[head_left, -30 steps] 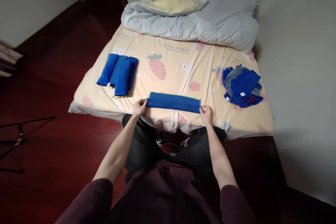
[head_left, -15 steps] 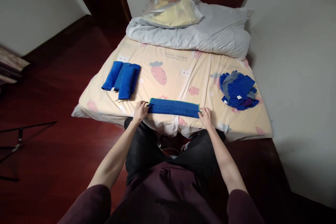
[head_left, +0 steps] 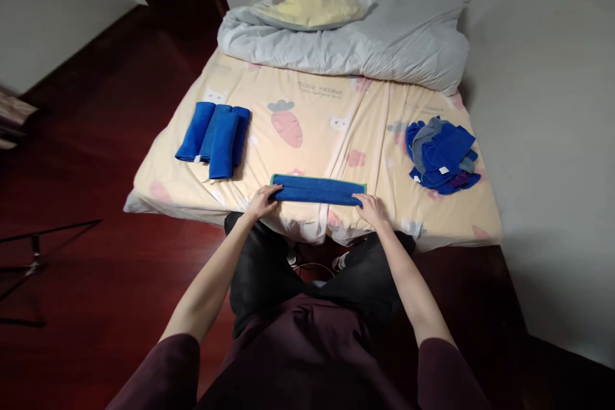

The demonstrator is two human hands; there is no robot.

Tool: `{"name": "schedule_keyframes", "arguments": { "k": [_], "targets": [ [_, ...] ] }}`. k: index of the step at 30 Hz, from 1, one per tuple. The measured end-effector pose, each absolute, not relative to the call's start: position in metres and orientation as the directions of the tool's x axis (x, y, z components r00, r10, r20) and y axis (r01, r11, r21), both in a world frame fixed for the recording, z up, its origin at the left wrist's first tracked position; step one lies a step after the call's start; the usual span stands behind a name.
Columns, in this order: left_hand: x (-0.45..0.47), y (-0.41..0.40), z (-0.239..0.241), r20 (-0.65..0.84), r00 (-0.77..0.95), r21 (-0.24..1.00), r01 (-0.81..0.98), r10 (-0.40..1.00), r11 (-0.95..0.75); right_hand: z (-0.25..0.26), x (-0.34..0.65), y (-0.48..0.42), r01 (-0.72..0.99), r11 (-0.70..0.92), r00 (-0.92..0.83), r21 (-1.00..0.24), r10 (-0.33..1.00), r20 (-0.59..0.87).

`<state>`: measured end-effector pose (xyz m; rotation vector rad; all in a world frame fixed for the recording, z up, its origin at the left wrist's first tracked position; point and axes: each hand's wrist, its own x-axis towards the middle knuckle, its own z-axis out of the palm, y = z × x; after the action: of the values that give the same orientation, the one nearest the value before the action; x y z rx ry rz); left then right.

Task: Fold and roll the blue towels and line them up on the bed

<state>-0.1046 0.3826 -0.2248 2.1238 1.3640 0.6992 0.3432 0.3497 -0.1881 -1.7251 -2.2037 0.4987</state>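
While the person stands at the foot of the bed (head_left: 432, 224), you can see it's a low mattress with a cream sheet printed with a big pink carrot (head_left: 287, 125) and little cartoon animals, sitting on a dark reddish wooden floor (head_left: 96, 160) with plain pale walls on both sides. Up at 12 o'clock there's a puffy grey duvet (head_left: 384, 45) bunched across the head end, with a yellow pillow in a crinkly clear plastic bag (head_left: 312, 0) on top of it. Off at 9 o'clock on the floor, thin black tripod legs (head_left: 38, 256) poke in.

Right at the near edge, dead centre, lies the blue towel (head_left: 318, 189), folded into a long narrow strip, fuzzy microfibre look, thin green trim along its far edge. The left hand (head_left: 262, 202) is on the strip's left end, fingers laid flat over the cloth, and the right hand (head_left: 371, 208) is on the right end the same way, fingers spread low and pressing rather than gripping.

At about 10 o'clock from the strip there's a neat row of folded blue towels (head_left: 214, 133), soft rounded bundles lying side by side. Over at 2 o'clock sits a loose heap of towels (head_left: 442, 155), blue with some grey and purple, small white tags showing.
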Motion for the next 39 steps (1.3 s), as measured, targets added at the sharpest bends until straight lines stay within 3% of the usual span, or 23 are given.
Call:
{"name": "schedule_keyframes", "arguments": {
  "k": [10, 16, 23, 33, 39],
  "targets": [
    [-0.104, 0.404, -0.218, 0.074, 0.371, 0.619, 0.710, 0.926, -0.334, -0.182, 0.345, 0.364, 0.896, 0.135, -0.170, -0.422, 0.984, -0.045],
    [-0.121, 0.401, -0.204, -0.045, 0.412, 0.603, 0.737, 0.910, -0.304, -0.174, 0.364, 0.355, 0.900, 0.138, -0.203, -0.414, 0.972, -0.117],
    [-0.121, 0.388, -0.200, -0.069, 0.300, 0.696, 0.697, 0.951, -0.170, -0.187, 0.367, 0.348, 0.805, 0.061, -0.136, -0.590, 0.987, -0.083],
    [-0.115, 0.383, -0.207, -0.011, 0.122, 0.805, 0.590, 0.993, -0.064, -0.199, 0.361, 0.346, 0.522, 0.001, -0.001, -0.853, 1.000, 0.000],
    [-0.118, 0.380, -0.212, -0.067, 0.028, 0.871, 0.489, 0.997, 0.044, -0.210, 0.365, 0.339, 0.408, -0.059, 0.078, -0.911, 0.996, -0.030]
  ]
}}
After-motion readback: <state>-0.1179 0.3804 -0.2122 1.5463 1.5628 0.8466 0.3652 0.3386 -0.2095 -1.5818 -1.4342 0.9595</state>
